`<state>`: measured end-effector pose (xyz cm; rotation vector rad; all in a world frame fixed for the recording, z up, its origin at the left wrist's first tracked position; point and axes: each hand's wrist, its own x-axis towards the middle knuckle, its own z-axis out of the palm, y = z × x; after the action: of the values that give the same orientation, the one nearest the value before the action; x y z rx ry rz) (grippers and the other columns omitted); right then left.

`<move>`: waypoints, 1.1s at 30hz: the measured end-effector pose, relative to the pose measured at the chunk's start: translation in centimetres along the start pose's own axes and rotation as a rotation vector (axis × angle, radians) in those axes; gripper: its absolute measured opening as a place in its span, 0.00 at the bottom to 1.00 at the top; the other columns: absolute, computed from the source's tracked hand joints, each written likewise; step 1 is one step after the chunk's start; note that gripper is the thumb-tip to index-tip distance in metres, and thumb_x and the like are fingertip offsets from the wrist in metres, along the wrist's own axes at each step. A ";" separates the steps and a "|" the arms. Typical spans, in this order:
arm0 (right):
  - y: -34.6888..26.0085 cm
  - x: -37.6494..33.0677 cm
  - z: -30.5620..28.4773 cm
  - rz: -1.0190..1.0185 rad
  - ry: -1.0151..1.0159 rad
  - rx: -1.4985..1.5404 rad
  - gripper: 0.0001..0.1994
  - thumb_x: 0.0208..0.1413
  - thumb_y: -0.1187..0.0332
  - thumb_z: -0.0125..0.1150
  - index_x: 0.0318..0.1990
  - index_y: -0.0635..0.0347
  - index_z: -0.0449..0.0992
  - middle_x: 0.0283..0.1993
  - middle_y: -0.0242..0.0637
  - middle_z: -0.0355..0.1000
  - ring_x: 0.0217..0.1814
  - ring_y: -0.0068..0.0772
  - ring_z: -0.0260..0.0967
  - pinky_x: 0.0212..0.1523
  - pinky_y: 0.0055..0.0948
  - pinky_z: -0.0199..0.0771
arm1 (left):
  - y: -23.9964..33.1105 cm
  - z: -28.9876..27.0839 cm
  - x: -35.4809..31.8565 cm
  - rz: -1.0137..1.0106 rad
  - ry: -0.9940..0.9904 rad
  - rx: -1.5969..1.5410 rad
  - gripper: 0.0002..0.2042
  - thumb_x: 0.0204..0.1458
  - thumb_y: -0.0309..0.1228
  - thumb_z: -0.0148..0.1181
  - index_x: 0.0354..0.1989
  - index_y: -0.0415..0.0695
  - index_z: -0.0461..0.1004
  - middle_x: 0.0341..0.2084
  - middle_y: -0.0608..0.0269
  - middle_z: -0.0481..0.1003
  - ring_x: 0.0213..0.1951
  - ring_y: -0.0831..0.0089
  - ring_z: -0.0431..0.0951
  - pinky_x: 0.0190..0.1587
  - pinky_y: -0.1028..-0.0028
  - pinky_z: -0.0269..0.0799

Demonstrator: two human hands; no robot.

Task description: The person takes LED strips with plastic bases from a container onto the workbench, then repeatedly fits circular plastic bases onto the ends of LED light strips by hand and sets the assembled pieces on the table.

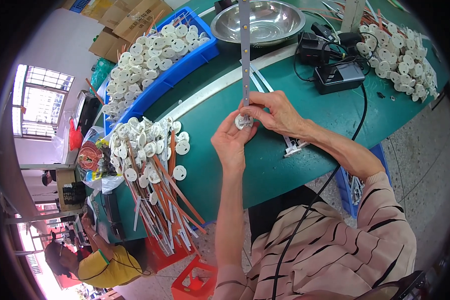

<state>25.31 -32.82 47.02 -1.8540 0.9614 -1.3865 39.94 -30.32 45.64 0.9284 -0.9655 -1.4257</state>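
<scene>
The step in hand appears to be the joining of an LED strip (245, 60) to a white round end cap (239, 123), both held above the green bench (200, 120). The left hand (230, 142) grips the cap in its fingers, and the right hand (280, 114) is pinched on the strip's lower end; the next move seems to call for steady alignment and light thumb pressure. Fingers obscure the joint, and the strip's upper end is cut off by the view.
</scene>
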 end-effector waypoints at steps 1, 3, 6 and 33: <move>-0.1 0.0 0.0 0.001 0.003 0.006 0.06 0.52 0.69 0.57 0.32 0.62 0.74 0.21 0.42 0.70 0.19 0.36 0.66 0.22 0.30 0.64 | 0.0 0.0 0.0 -0.005 0.002 -0.004 0.21 0.46 0.11 0.54 0.51 0.26 0.64 0.40 0.47 0.74 0.40 0.66 0.77 0.43 0.71 0.78; -0.2 0.0 0.0 -0.001 0.001 -0.003 0.06 0.52 0.69 0.57 0.33 0.62 0.74 0.21 0.41 0.70 0.19 0.35 0.66 0.22 0.29 0.64 | 0.0 -0.1 -0.1 -0.012 0.003 -0.010 0.21 0.46 0.11 0.54 0.52 0.26 0.64 0.40 0.47 0.74 0.40 0.66 0.77 0.43 0.71 0.78; -0.2 0.0 0.0 -0.007 -0.003 0.000 0.06 0.52 0.69 0.58 0.33 0.63 0.75 0.21 0.41 0.70 0.19 0.33 0.66 0.22 0.28 0.64 | -0.1 -0.2 -0.1 -0.022 -0.003 -0.005 0.21 0.46 0.11 0.54 0.52 0.26 0.63 0.40 0.47 0.74 0.40 0.66 0.78 0.43 0.71 0.78; -0.3 0.0 -0.5 0.100 -0.076 0.055 0.05 0.50 0.74 0.61 0.33 0.67 0.76 0.26 0.38 0.75 0.28 0.22 0.71 0.30 0.23 0.71 | -0.1 0.5 -0.3 -0.005 0.074 0.066 0.17 0.49 0.15 0.55 0.49 0.28 0.67 0.38 0.51 0.76 0.36 0.69 0.78 0.38 0.75 0.78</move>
<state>24.89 -32.63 47.40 -1.7806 0.9548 -1.2615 39.42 -29.97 45.71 1.0253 -0.9607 -1.3611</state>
